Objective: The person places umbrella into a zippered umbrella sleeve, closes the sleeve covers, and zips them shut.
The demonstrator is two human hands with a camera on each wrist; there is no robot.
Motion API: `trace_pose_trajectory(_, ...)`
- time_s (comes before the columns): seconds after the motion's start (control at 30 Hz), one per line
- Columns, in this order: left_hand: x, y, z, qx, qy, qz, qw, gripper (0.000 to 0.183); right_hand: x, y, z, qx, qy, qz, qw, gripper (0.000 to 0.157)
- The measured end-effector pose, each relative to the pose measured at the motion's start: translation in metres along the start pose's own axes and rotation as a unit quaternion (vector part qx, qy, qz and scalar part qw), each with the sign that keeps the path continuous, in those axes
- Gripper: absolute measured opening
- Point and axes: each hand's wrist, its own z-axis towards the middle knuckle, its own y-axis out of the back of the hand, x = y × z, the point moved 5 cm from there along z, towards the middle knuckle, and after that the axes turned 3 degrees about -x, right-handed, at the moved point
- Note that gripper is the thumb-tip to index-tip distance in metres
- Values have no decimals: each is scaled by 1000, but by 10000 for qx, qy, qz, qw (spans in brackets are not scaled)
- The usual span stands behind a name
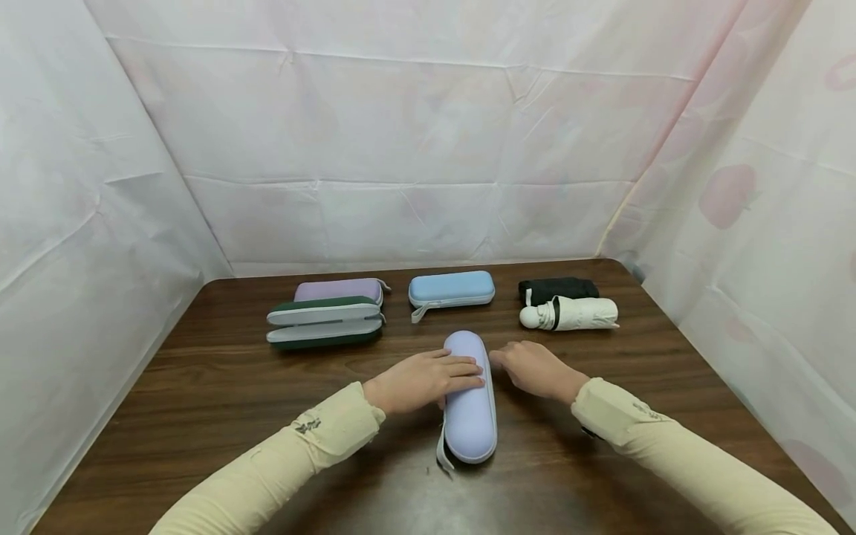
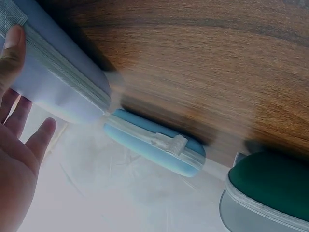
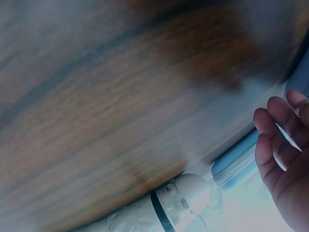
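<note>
A lavender zippered hard case (image 1: 471, 416) lies lengthwise on the table in the head view, its lid down and a wrist strap (image 1: 443, 449) at its near left. My left hand (image 1: 428, 379) grips it, fingers over the top. In the left wrist view the thumb (image 2: 13, 53) presses its side by the strap. My right hand (image 1: 535, 368) is at the case's far right edge, fingers curled in at the zipper seam. Only a small pale bit beside the index fingertip shows of the zipper pull (image 3: 306, 100); the right thumb is mostly hidden.
A green case (image 1: 324, 342) gapes at the left, before a purple case (image 1: 337, 290). Behind the lavender case lies a light blue case (image 1: 451, 288). At the back right, a white folded umbrella (image 1: 582, 313) lies before a black one (image 1: 562, 288). Sheets hang around the table.
</note>
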Motion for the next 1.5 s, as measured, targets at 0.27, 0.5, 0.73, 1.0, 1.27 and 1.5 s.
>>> trace_pose_trajectory(0.27, 1, -2, 1, -19, 0, -107, 9999, 77, 6, 1, -5, -117, 178, -17, 9998, 19)
trace_pose_trajectory(0.5, 1, -1, 1, -8, 33, -143, 9999, 78, 8, -1, -7, -26, 281, -47, 9996, 19)
trace_pose_trajectory(0.73, 0, 0, -2, -104, 3, -225, 9997, 77, 12, 1, -10, 30, 295, -16, 9996, 17)
trace_pose_trajectory(1.0, -1, 1, -3, -183, -8, -246, 9995, 76, 22, 3, -17, 49, 424, -35, 9991, 18)
trace_pose_trajectory(1.27, 1, 0, -3, -147, 60, -262, 9995, 78, 28, 5, -22, 13, 517, -8, 9987, 21)
trace_pose_trajectory(1.5, 0, 0, 0, -133, 74, -267, 9995, 77, 34, 6, -28, 64, 610, -94, 9981, 25)
